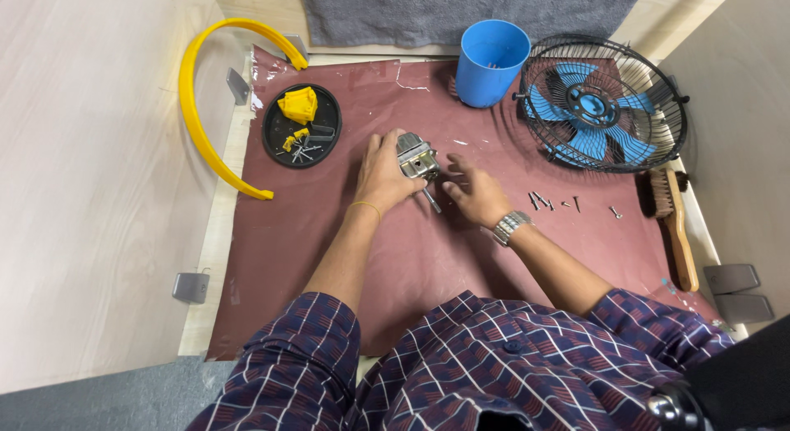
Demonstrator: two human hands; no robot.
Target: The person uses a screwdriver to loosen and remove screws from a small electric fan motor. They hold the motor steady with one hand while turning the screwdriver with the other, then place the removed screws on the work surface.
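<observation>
Left hand (383, 174) clasps the motor (417, 157); right hand (476, 192) open beside it, holding nothing. Risk: the shaft (431, 200) (unsupported below the grip) could snag the mat (329, 258).

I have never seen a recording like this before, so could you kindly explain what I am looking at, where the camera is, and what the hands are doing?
There is no machine here: a person works with two bare hands, and the one camera sits on their head, looking down. The left hand grips a small metal motor on a reddish-brown mat. The right hand, with a wristwatch, hovers open beside the motor's shaft. On the mat lie a round black tray with yellow parts and screws, a blue cup, a fan grille with blue blades, a few loose screws and a wooden brush. A yellow curved ring piece rests at the left edge.
</observation>
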